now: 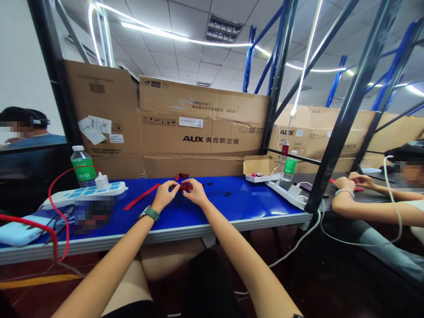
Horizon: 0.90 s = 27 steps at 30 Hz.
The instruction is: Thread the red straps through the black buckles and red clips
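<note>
Both my hands are raised just over the blue tabletop, close together at a red strap (141, 198) with black plastic pieces on it. My left hand (164, 193) is closed in a pinch at the strap, whose flat free end trails out to the left on the table. My right hand (196, 191) pinches a bunched red part of the strap by a black buckle (183, 187); the fingers partly cover it. Beyond the hands, another looped bit of strap with black fittings shows. To the right lies a small black buckle piece (227, 194), with another dark piece (209, 183) farther back.
A white power strip (114, 190) with a charger and a green-labelled bottle (84, 165) stand at the left. An open small carton (258, 170) and another power strip (291, 196) are at the right. Cardboard (205, 119) walls the back. Co-workers sit on both sides.
</note>
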Each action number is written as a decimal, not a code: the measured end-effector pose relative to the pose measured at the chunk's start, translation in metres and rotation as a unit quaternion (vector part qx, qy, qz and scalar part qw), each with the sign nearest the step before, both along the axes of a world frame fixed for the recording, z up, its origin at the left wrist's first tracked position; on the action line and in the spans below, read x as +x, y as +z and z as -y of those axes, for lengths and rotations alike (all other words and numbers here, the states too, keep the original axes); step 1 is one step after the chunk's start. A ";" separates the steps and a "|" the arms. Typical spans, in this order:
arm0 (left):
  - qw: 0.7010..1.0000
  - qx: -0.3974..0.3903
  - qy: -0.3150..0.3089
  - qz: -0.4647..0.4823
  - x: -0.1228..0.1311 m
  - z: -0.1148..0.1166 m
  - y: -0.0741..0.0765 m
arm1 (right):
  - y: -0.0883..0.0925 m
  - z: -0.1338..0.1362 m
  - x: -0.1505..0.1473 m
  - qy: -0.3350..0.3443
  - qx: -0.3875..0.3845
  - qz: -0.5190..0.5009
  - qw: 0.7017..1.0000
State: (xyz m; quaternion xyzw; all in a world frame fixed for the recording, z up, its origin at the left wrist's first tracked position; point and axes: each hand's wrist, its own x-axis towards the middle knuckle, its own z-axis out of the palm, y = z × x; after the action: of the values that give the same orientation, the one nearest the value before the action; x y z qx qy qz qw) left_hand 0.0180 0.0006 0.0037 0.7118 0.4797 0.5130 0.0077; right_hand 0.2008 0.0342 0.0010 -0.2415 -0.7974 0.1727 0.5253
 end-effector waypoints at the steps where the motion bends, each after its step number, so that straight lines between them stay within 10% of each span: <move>1: 1.000 -0.004 -0.005 0.009 0.000 -0.001 -0.001 | 0.000 0.001 0.000 0.009 0.005 0.005 1.000; 17: 0.994 -0.040 -0.001 0.102 -0.011 -0.006 0.000 | 0.004 0.007 0.001 -0.003 0.031 0.007 0.999; 27: 0.967 -0.141 -0.169 0.129 0.001 -0.003 -0.006 | -0.009 -0.015 -0.002 0.081 -0.125 -0.023 0.989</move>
State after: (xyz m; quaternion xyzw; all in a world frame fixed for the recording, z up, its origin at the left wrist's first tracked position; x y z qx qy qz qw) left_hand 0.0186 0.0039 -0.0026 0.7023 0.4150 0.5186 0.2563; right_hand 0.1986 0.0495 -0.0077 -0.2362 -0.7743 0.3186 0.4932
